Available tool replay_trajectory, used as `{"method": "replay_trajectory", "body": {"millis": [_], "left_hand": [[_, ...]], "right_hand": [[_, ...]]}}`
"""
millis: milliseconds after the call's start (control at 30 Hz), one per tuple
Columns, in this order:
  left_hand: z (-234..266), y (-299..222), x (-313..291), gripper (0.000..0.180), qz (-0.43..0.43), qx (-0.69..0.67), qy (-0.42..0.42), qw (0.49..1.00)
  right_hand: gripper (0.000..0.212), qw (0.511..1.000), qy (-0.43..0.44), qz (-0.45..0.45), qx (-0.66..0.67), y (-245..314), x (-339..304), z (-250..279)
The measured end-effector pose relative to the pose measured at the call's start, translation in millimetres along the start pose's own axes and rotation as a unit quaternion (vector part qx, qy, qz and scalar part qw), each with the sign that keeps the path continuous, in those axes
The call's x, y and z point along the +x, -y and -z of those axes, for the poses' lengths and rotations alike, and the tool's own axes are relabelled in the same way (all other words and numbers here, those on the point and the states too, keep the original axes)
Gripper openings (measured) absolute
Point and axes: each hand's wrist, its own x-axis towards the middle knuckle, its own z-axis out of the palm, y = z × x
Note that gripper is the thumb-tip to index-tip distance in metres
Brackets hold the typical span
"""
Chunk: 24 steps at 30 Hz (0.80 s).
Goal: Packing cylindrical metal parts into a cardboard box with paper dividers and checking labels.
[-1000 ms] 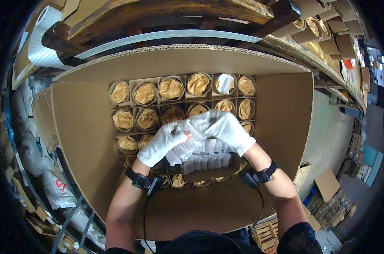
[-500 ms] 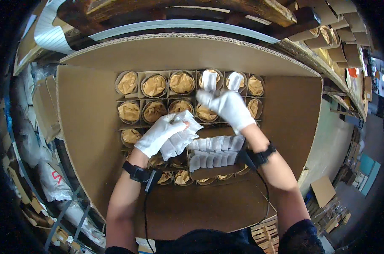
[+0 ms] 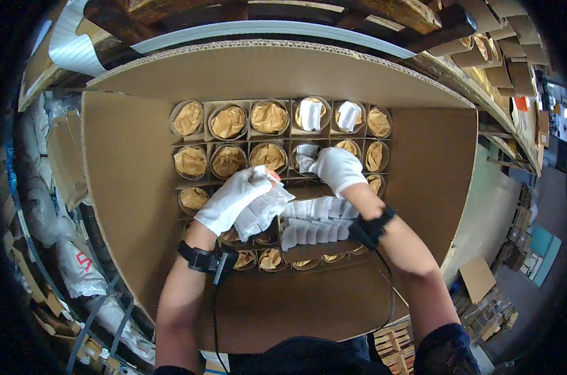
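Note:
A big open cardboard box (image 3: 271, 72) holds rows of round tubes in a divider grid, topped with crumpled brown paper (image 3: 269, 119). In a white glove, my left hand (image 3: 230, 200) is closed on a fan of white sachets (image 3: 263, 209) above the middle rows. My right hand (image 3: 341, 172), also gloved, pinches one white sachet (image 3: 304, 156) at a second-row tube opening. Two sachets, one left (image 3: 310, 115) and one right (image 3: 348, 116), lie on paper in the far row. Under my right wrist, a small carton (image 3: 314, 251) holds rows of similar sachets.
Wooden shelving (image 3: 383, 19) runs beyond the box, with stacked cardboard pieces (image 3: 514, 56) at the upper right. Plastic-wrapped goods (image 3: 77, 262) stand at left. A wooden pallet (image 3: 394, 350) shows below the box's near edge. Black straps with cables circle both wrists.
My right hand has moved down and slightly right, from the far row's edge to a second-row tube, with a sachet now visible in its fingers. My left hand stays nearly in place.

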Motion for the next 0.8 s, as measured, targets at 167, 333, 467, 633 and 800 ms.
{"method": "replay_trajectory", "body": {"millis": [167,333,467,633,800], "left_hand": [[-23.4,-16.4,6.2,0.032,-0.026,-0.005,0.064,0.998],[-36.1,-18.5,9.7,0.037,-0.026,-0.008,0.051,0.998],[-34.9,-14.2,12.8,0.035,0.044,0.013,0.026,0.999],[-30.9,-34.6,8.9,0.055,0.030,0.183,0.033,0.982],[-58.3,-26.7,23.1,0.048,-0.102,0.157,-0.019,0.982]], "right_hand": [[0.033,0.873,0.166,0.175,0.424,-16.1,-56.8,0.9],[0.029,0.993,0.039,0.058,0.093,-45.2,-63.1,40.5],[0.036,0.981,0.087,-0.125,0.118,-82.0,-1.0,17.5],[0.052,0.989,-0.121,-0.018,-0.088,-31.3,-26.8,35.3],[0.021,0.947,0.007,0.266,0.180,-31.9,-65.8,37.3]]}}
